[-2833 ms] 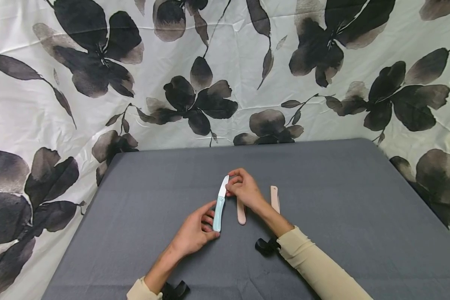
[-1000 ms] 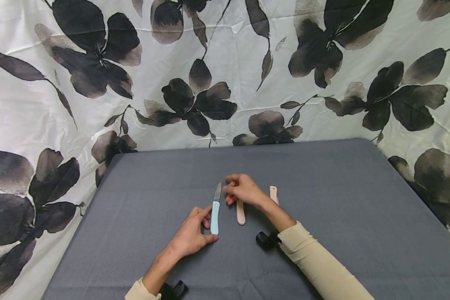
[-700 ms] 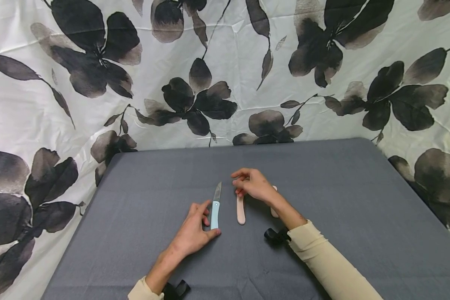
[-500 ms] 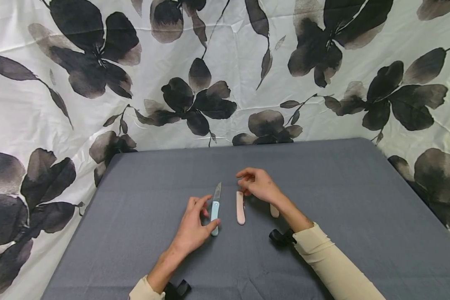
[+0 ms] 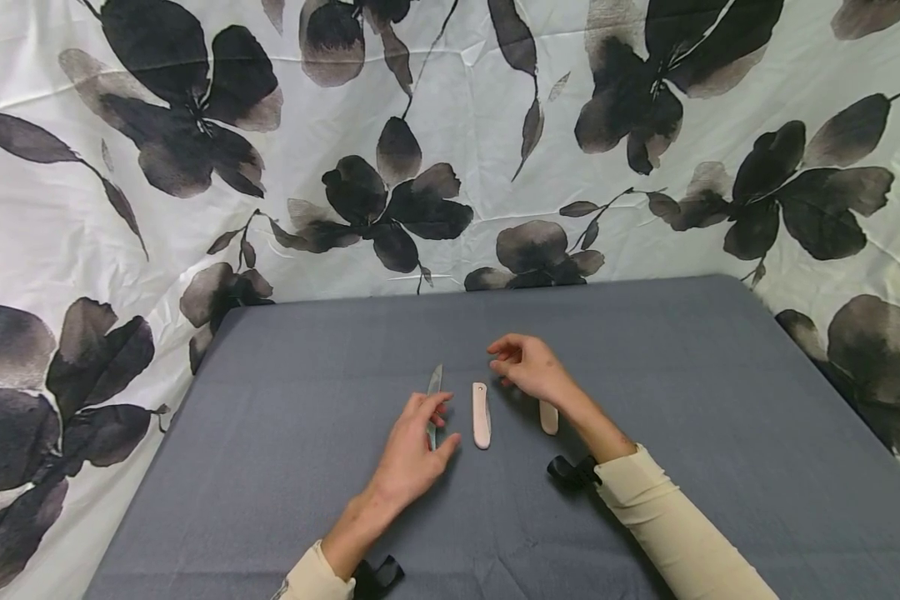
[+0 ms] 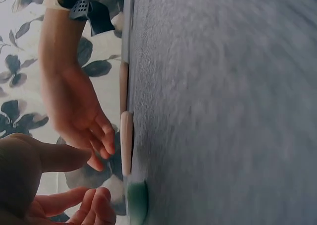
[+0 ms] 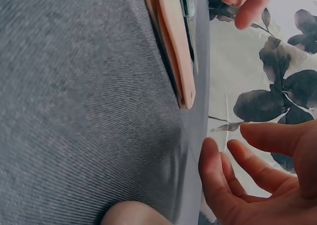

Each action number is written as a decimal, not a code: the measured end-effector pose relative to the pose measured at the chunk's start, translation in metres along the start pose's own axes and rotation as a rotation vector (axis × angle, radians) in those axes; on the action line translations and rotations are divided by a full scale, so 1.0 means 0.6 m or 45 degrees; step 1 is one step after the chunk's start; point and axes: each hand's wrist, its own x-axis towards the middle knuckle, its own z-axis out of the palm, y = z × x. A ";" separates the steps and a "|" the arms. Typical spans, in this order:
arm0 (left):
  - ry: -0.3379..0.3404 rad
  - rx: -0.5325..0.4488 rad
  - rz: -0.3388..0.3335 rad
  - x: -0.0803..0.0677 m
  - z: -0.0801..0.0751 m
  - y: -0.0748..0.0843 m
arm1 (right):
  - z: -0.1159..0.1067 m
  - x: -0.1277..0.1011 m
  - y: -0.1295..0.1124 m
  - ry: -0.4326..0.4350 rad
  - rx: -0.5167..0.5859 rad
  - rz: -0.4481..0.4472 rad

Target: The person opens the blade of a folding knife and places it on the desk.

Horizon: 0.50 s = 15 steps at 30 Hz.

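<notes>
A folding knife with a light-blue handle lies on the table with its blade (image 5: pixel 436 380) folded out and pointing away. My left hand (image 5: pixel 412 446) hangs over its handle, fingers and thumb spread, holding nothing, and hides most of that handle. The handle's end (image 6: pixel 137 202) shows below the fingers in the left wrist view. To its right lies a folded pink-handled knife (image 5: pixel 481 417). My right hand (image 5: pixel 532 367) is in the air above and right of that knife, its fingers loosely bent around nothing. A second pink handle (image 5: pixel 548 418) is partly covered by the right forearm.
A grey cloth covers the table (image 5: pixel 682 375). Behind it hangs a white curtain (image 5: pixel 285 200) with dark flowers. Black wrist-camera mounts (image 5: pixel 573 472) sit under both wrists.
The light-blue knife, earlier held in my left hand, now lies on the table. My left hand has let go and shifted right over it. My right hand has drawn back from the blade, rightward.
</notes>
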 end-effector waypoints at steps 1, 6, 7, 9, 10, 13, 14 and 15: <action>-0.009 0.010 0.006 0.001 0.004 0.002 | 0.000 0.000 0.002 0.000 -0.013 0.000; -0.065 0.089 0.003 0.007 0.022 0.012 | -0.002 0.001 0.010 -0.011 -0.059 0.014; -0.074 0.113 0.009 0.009 0.025 0.014 | -0.002 0.001 0.011 -0.015 -0.066 0.014; -0.095 0.143 0.000 0.011 0.030 0.019 | -0.002 0.001 0.011 -0.029 -0.074 0.022; -0.105 0.156 -0.002 0.012 0.032 0.021 | -0.002 0.001 0.011 -0.039 -0.080 0.029; -0.138 0.171 -0.029 0.015 0.037 0.026 | -0.002 0.002 0.009 -0.073 -0.095 0.050; -0.149 0.168 -0.041 0.016 0.039 0.028 | -0.001 0.002 0.009 -0.082 -0.097 0.058; -0.160 0.167 -0.045 0.018 0.040 0.029 | -0.001 0.003 0.008 -0.093 -0.103 0.066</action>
